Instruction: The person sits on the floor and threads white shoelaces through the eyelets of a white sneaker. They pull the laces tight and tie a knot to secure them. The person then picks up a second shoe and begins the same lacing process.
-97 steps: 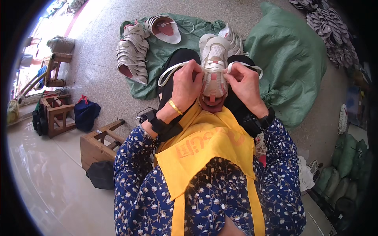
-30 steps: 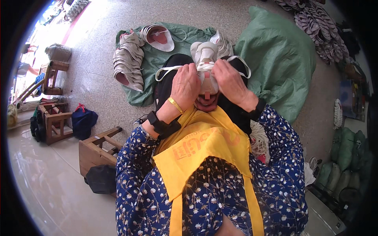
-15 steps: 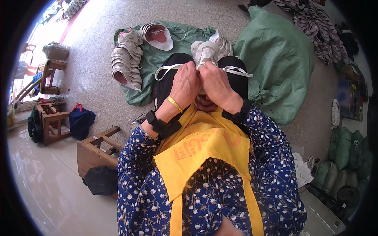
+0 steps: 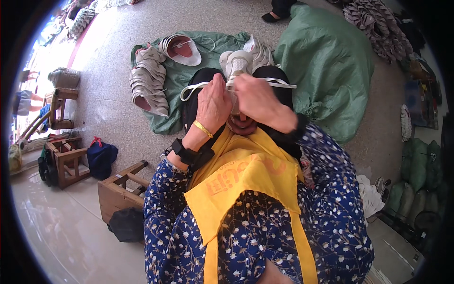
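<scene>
Beyond a yellow cloth apron (image 4: 246, 165), a pale mesh shoe with pink trim (image 4: 240, 65) sits between the black-clad knees, toe pointing away. The left hand (image 4: 213, 102) pinches a flat white shoelace (image 4: 190, 90) just beside it; the right hand (image 4: 261, 100), blurred, is over the shoe, its grip impossible to tell. Farther off, nested beige shoe uppers (image 4: 149, 78) lie on a flattened green woven sack (image 4: 177, 78).

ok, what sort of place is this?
Likely a shoe workshop: pale shoe uppers stacked on a green sheet, a shoe between the person's knees, and a heap of similar-looking pieces at upper right.
</scene>
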Demonstrator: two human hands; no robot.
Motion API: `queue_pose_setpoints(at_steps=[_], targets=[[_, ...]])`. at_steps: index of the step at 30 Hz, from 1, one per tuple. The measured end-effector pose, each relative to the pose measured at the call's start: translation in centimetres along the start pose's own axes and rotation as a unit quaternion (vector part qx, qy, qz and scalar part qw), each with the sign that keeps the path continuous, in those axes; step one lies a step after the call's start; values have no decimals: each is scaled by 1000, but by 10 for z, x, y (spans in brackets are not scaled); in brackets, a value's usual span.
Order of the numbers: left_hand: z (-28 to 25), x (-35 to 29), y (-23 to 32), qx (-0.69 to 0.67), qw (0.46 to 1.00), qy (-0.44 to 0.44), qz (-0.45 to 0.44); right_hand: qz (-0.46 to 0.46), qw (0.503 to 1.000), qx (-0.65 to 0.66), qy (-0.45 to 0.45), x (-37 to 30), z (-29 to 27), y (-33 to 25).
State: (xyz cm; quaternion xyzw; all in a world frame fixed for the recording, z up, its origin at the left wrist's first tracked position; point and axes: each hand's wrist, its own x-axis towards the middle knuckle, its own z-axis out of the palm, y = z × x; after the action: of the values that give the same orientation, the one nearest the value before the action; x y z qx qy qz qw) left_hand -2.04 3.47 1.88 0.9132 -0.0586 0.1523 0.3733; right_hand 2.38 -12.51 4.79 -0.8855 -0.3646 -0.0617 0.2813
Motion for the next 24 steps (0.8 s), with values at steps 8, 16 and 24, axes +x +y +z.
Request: queue_pose_setpoints(at_steps=[8,16,24], targets=[[-4,2,20,-87,996,1,18,211,928,305,-32,-5,-56,46],[14,5,26,-396,905,-97,-119,194,910,366,-27,14,-37,31],[-6,7,14,-315,936,-137,-72,280,736,615,-33,-3,-18,46]])
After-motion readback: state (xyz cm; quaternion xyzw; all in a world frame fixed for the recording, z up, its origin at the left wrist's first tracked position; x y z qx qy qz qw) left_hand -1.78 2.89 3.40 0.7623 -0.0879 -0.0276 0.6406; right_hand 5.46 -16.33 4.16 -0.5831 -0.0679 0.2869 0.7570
